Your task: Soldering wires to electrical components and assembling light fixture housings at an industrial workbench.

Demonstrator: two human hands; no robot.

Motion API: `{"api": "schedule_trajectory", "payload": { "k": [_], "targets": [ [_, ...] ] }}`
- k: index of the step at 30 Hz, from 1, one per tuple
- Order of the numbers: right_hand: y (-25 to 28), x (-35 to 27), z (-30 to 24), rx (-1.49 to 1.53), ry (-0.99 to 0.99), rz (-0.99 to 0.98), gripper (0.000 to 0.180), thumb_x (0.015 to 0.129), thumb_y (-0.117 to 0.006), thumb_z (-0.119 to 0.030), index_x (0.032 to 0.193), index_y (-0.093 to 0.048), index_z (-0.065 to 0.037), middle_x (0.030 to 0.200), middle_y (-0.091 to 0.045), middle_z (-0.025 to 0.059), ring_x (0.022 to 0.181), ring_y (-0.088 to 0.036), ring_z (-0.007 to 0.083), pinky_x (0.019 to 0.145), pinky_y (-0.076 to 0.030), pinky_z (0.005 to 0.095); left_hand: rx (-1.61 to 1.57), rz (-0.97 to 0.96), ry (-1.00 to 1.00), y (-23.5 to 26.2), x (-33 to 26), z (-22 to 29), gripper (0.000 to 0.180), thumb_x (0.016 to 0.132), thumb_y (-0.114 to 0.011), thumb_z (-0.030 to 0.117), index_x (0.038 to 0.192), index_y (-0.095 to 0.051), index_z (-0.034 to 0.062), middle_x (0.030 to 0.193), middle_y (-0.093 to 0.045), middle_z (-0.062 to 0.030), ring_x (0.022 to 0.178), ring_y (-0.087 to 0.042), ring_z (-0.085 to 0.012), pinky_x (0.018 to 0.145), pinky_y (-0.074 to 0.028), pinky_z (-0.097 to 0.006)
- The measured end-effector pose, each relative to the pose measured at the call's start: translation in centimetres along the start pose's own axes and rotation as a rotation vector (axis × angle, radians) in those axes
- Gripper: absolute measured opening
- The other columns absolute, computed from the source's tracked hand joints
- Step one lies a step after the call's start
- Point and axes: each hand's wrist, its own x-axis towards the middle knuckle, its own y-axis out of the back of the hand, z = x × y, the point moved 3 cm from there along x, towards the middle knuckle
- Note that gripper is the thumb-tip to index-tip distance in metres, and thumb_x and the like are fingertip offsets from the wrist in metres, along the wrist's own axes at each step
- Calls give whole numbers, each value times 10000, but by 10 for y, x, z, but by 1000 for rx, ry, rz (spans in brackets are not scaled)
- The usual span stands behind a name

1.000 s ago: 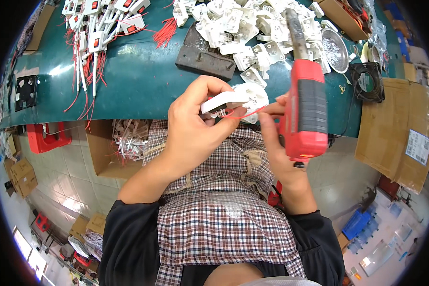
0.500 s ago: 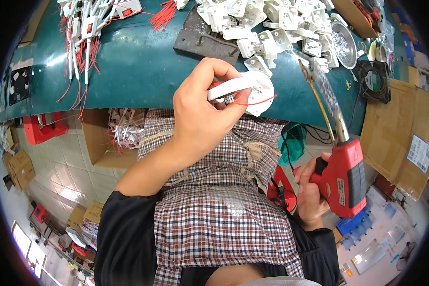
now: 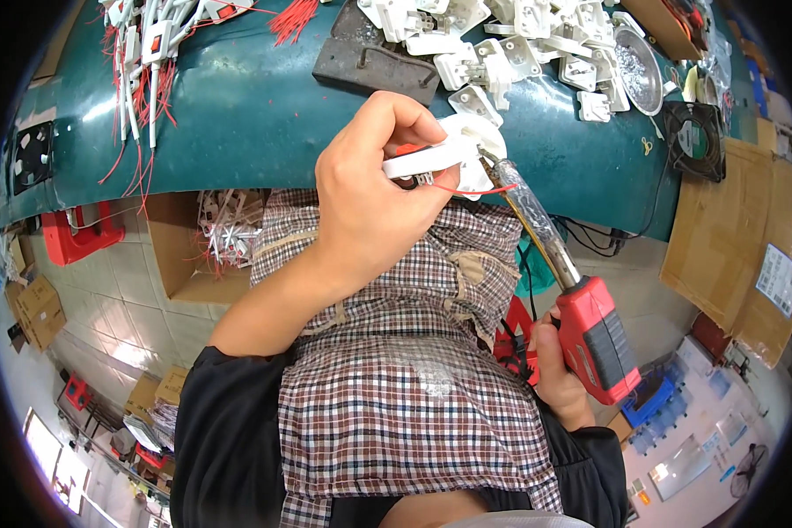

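My left hand [image 3: 361,194] grips a white plastic switch housing [image 3: 422,161] between thumb and fingers, just over the table's near edge. Part of a red switch shows under the fingers, and small metal terminals stick out below. From the housing a thin red wire [image 3: 480,191] runs to the right. A round white plastic piece [image 3: 493,134] sits at its far end, partly covered. My right hand [image 3: 552,370] is closed round the handle of a red and black soldering gun [image 3: 597,339]. Its tip meets the white piece; the exact contact spot is too small to tell.
White plastic parts [image 3: 519,57] lie heaped at the back beside a dark metal block [image 3: 370,66]. A metal dish [image 3: 649,84] and a black fan [image 3: 695,139] are at right. White cables with switches [image 3: 154,53] lie at left. An open carton [image 3: 172,255] stands below the table.
The soldering gun has swung left and down, bringing its tip from open air onto the white piece. My left hand has shifted slightly up and left with the housing.
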Motion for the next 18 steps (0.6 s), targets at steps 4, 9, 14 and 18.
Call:
{"api": "schedule_trajectory", "payload": {
  "k": [4,9,14,18],
  "targets": [
    [-3,5,3,-25,13,-53,300,785,-793,-43,1064,-689,-11,1024,-672,162,821,-696,314,695,-557,379,-46,35,7,0,-1,-1,273,772,-815,-16,932,-598,26,848,-659,-29,739,-655,-97,662,-530,-239],
    [-5,9,3,-45,64,-86,306,775,-791,-26,1062,-688,-2,1018,-673,158,803,-697,300,686,-555,365,-30,11,6,0,0,0,260,820,-823,-7,927,-590,31,841,-635,-3,729,-618,-61,660,-514,-212],
    [-8,12,0,-26,55,-63,262,794,-795,-36,1028,-681,-4,960,-658,129,740,-674,270,641,-533,348,-70,45,25,-1,-1,-4,278,727,-812,-11,913,-610,31,837,-678,-46,721,-675,-133,646,-536,-263],
    [-9,15,-3,-59,97,-57,237,802,-795,-41,1003,-675,-7,930,-647,122,712,-660,263,625,-523,345,-56,49,24,-1,-1,-5,273,727,-812,-7,904,-608,33,830,-673,-46,708,-670,-136,639,-532,-266]
  ]
}}
